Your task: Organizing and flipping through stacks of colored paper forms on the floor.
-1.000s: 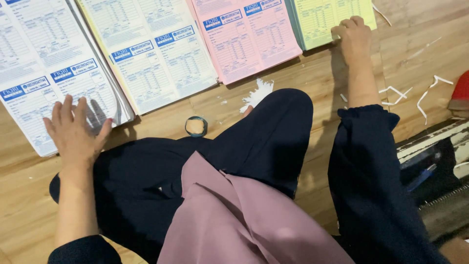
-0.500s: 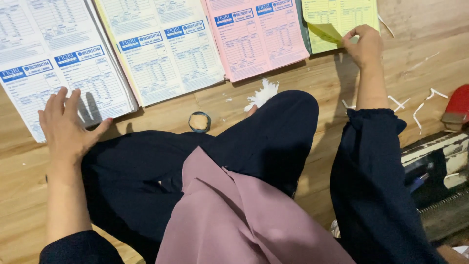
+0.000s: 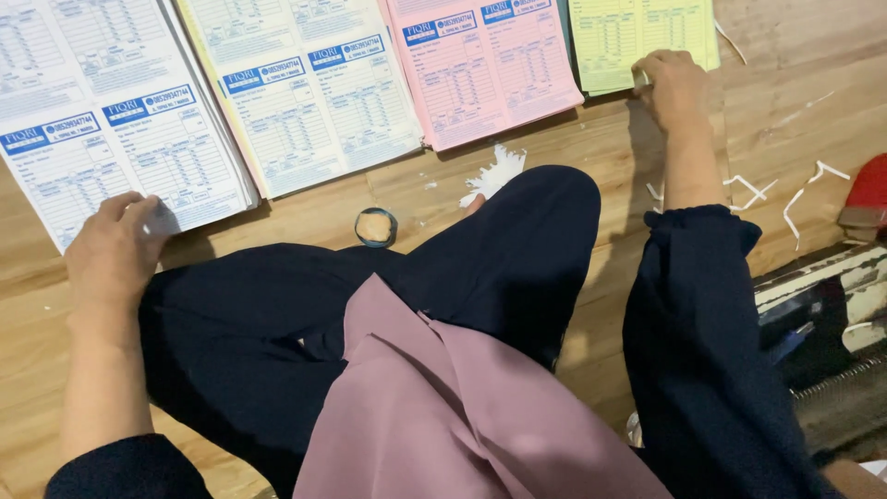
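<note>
Wooden floor [image 3: 813, 92], pale planks, with a seated person cross-legged in dark trousers and a mauve garment. Four stacks of printed forms lie in a row along the top:

- White stack [image 3: 83, 120], far left. Left hand [image 3: 115, 254] rests flat on its lower corner, fingers spread, thumb near the edge; it presses rather than grips.
- Cream stack [image 3: 305, 92], just beside the white, untouched.
- Pink stack [image 3: 480, 65], next along, untouched.
- Yellow stack [image 3: 637, 37], far right. Right hand [image 3: 674, 88] sits curled at its lower right corner, fingertips on the sheet edge; whether a sheet is pinched, I cannot tell.

Small items: round tin of tan paste [image 3: 376, 226] on the floor, just in front of the knee; white paper scraps [image 3: 494, 176] near the pink stack; thin paper strips [image 3: 785, 189] to the right; red object [image 3: 868, 194] at the edge; dark machine [image 3: 822, 314] lower right.

Progress, as judged: sheets are being taken from the outer stacks; no gathered set shows, so the bulk seems left.
</note>
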